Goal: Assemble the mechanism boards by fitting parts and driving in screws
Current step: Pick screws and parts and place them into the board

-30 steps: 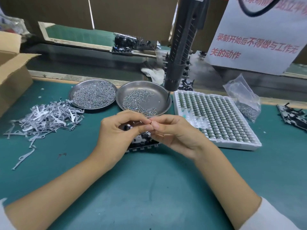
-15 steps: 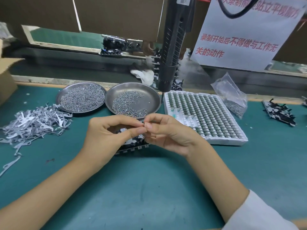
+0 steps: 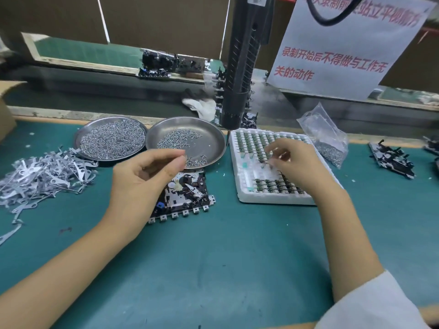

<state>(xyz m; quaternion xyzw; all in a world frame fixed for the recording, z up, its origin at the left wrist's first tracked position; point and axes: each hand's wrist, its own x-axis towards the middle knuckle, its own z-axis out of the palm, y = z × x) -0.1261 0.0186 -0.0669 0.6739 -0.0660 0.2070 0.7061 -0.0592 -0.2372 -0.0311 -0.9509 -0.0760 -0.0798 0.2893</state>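
Observation:
A black and silver mechanism board [image 3: 187,195] lies flat on the green mat in front of me. My left hand [image 3: 142,179] hovers over its left side with the thumb pressed to the index fingertip; I see nothing between them. My right hand [image 3: 299,167] reaches over the white foam tray [image 3: 247,193] of small green parts, its blurred fingertips down among the rows. Behind the board, a round metal dish [image 3: 213,138] holds loose screws. A black electric screwdriver [image 3: 240,67] hangs above the gap between the dish and the tray.
A second dish [image 3: 80,136], full of screws, sits to the left, beside a pile of flat metal levers [image 3: 40,176]. A plastic bag of screws [image 3: 325,136] and more boards [image 3: 392,160] lie to the right. A cardboard box [image 3: 4,110] stands at far left, a white glove [image 3: 202,105] behind the dishes.
My hands, which met fingertip to fingertip above the board, have parted. The right hand has swung right onto the foam tray; the left stays above the board, which now shows.

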